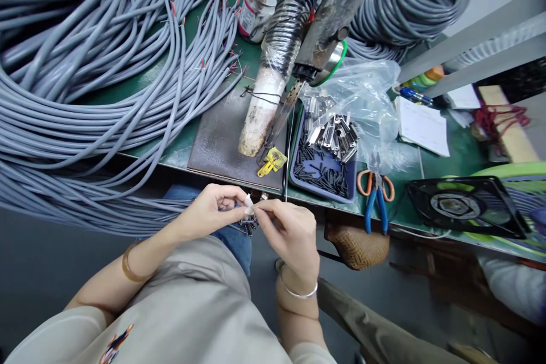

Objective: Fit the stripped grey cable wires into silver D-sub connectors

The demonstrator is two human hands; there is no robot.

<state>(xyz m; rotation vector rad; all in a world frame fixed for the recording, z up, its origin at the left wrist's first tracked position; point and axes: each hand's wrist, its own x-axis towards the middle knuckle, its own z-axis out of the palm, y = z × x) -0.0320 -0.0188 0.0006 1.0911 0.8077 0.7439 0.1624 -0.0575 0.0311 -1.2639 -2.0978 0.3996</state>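
Observation:
My left hand (215, 207) pinches a small white strip (248, 202), thin and whitish like tape or paper, between thumb and forefinger. At the strip's right edge the fingertips of my right hand (292, 230) are pressed together on it. Both hands are just in front of the bench edge, above my lap. Below the fingertips lie wired cable ends with dark connectors (247, 226), partly hidden by the hands. Grey cables (157, 210) run in from the left toward them. A yellow clip (272, 162) lies on the dark plate (219, 136) beyond my hands.
A purple tray (293, 173) holds metal connectors (335, 135) and black sleeves (324, 179). Pliers (376, 205) overhang the bench edge. A soldering iron (294, 96) and duct hose (264, 96) slope over the plate. Cable bundles (106, 57) fill the left; a fan (464, 205) lies right.

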